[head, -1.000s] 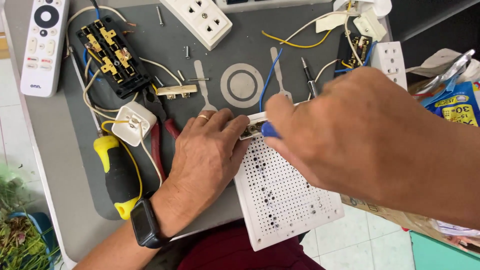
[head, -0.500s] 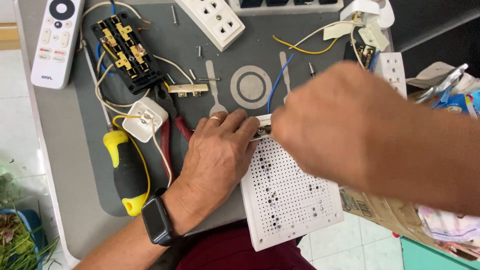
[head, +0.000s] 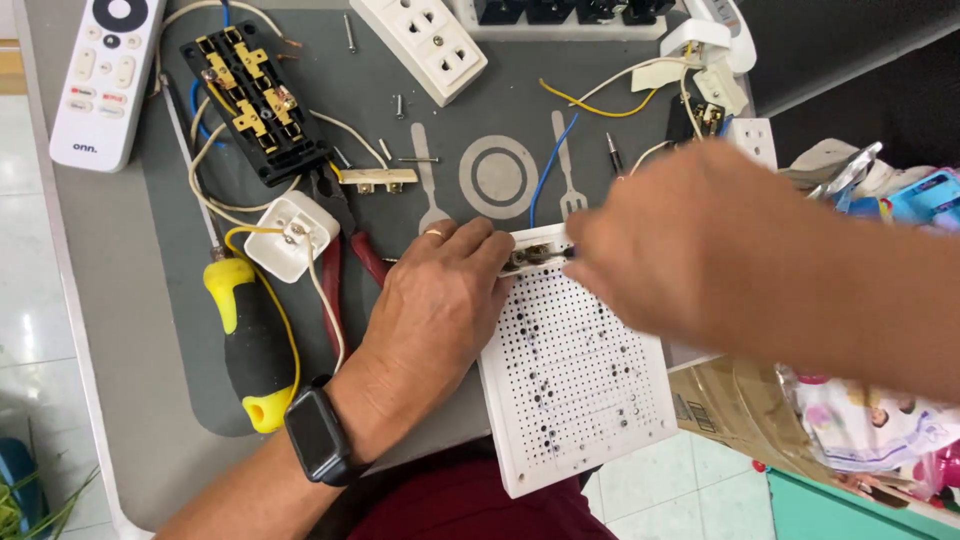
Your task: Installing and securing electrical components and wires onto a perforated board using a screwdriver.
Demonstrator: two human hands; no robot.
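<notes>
The left hand [head: 435, 300] rests on the desk [head: 100, 300], fingers pinching a small metal part [head: 532, 255] atop the white perforated board [head: 575, 370]; the blurred right hand [head: 690, 250] reaches it, grip unclear.

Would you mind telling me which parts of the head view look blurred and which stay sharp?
Head view: the right hand is smeared by motion blur; the left hand, the white perforated board and the black terminal block are sharp; lighting is even, with soft shadows only.
</notes>
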